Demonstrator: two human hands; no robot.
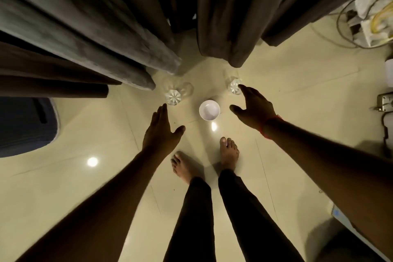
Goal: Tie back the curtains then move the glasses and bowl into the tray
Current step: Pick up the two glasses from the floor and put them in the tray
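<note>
Home room, tiled floor, long dark curtains, barefoot person

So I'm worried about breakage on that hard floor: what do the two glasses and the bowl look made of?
The left glass and right glass look like clear faceted glass: see-through, with bright star-like glints. The bowl looks like glossy white ceramic, possibly melamine; its smooth opaque sheen leaves that open. The floor appears to be polished tile, mirroring the ceiling lights.

Light: we see a dim, warm yellow cast.
Glare: lamp reflections on the glossy floor.
Distortion: we note wide-angle bending at the edges.
Blur: forearms slightly soft.
</note>
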